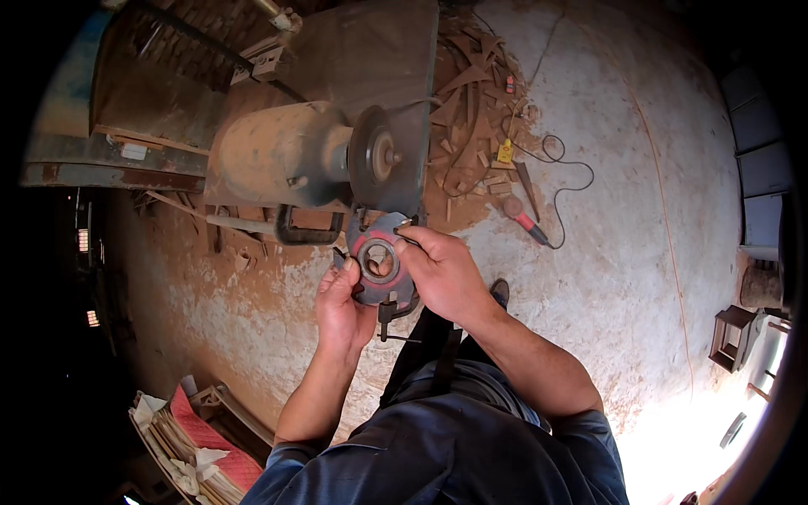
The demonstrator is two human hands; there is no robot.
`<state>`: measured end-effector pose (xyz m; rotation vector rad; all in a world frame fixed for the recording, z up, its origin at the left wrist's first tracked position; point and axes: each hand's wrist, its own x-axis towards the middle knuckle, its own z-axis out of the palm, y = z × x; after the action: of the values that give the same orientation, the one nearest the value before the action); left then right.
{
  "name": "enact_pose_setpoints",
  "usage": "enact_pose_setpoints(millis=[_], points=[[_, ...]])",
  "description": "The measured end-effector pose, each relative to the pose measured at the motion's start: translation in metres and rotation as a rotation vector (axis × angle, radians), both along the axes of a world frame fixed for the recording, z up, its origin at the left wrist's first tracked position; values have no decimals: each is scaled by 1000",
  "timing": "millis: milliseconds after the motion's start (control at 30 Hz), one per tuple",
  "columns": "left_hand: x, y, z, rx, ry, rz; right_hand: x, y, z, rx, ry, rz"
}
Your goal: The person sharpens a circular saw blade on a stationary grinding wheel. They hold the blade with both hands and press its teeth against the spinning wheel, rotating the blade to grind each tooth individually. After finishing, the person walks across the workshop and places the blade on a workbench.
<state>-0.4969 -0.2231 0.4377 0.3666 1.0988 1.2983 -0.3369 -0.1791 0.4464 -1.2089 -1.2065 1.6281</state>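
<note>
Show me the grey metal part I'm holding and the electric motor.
Grey metal part [380,281], head view: on the ring around its hole.
Electric motor [279,156], head view: on its dusty casing.

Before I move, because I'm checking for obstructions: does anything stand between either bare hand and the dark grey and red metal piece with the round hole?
Nothing visible does: the left hand and right hand both hold the dark grey and red metal piece directly, at opposite sides.

Scrap wood [471,77] heaped on the far floor [602,252], a small yellow item [505,152] at the heap's right side, a red-and-black power tool [530,225] with looping dark cord [592,177] nearby, a boxy open frame [730,338] at right, a red sheet [215,439] at near left.
</note>
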Motion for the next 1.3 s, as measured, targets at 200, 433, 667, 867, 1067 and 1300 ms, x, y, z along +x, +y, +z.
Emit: enact_pose_setpoints(millis=[200, 433, 667, 867, 1067, 1300], points=[[1, 2, 0, 2, 5, 1, -2, 1, -7, 49, -25, -17], [1, 2, 0, 11, 3, 8, 0, 5, -1, -10, 0, 16], [9, 13, 10, 15, -22, -5, 1, 11, -6, -1, 34, -41], [11, 20, 13, 3, -8, -13, -1, 15, -11, -6, 52, -72], [7, 13, 10, 27, -28, -15, -1, 8, -11, 11, -12, -54], [7, 1, 9, 3, 23, -12, 0, -5, -4, 38, -16, -27]])
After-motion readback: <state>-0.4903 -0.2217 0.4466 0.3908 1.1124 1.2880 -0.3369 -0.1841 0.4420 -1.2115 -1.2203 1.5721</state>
